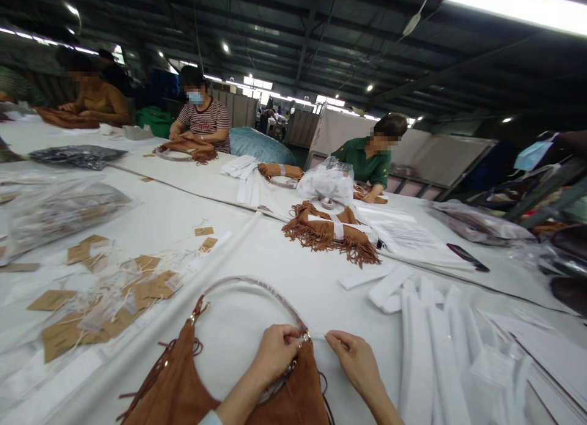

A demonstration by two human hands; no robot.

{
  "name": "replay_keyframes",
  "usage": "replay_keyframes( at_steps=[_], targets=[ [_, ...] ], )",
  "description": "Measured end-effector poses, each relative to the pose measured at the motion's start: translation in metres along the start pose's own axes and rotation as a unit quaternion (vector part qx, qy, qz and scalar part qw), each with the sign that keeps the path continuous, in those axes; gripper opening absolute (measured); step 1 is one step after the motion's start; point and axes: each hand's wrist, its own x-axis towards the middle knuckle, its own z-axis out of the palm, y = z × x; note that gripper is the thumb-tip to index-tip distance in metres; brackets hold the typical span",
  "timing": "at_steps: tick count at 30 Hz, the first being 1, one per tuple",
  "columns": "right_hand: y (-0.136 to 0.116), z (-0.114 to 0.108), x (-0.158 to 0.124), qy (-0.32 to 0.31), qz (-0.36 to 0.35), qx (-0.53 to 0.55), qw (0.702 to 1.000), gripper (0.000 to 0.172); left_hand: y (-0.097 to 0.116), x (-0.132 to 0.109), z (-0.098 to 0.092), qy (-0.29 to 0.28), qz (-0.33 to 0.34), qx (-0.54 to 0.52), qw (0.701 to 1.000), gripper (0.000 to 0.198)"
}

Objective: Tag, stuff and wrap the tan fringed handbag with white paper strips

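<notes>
Near my brown suede bag (pixel 183 382), the table (pixel 284 266) is white, with tan card tags (pixel 114 296) and white paper strips (pixel 435 327).

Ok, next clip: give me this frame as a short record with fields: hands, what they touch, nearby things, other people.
left hand: fingers pinched at the ring where the handle meets the bag
right hand: pinching something thin and white beside that ring
bag: brown suede, fringed, flat on the table
left of bag: card tags with strings
right of bag: white strips
further back: fringed bag banded in white
people: three seated along the far side
</notes>
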Motion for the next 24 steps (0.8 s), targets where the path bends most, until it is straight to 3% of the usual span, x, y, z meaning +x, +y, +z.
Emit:
replay_keyframes(
  at_steps=[12, 19, 24],
  targets=[
    [-0.029, 0.014, -0.006, -0.017, -0.111, -0.143, 0.983, 0.042, -0.008, 0.005, 0.001, -0.019, 0.037, -0.007, 0.999, 0.025],
    [-0.013, 0.025, -0.005, 0.024, -0.173, -0.166, 0.971, 0.038, 0.0, -0.001, 0.011, 0.077, 0.059, 0.099, 0.99, 0.029],
    [-0.005, 0.031, -0.003, 0.054, -0.208, -0.185, 0.959, 0.034, -0.003, -0.004, 0.013, 0.093, 0.112, 0.172, 0.974, 0.033]
  ],
)
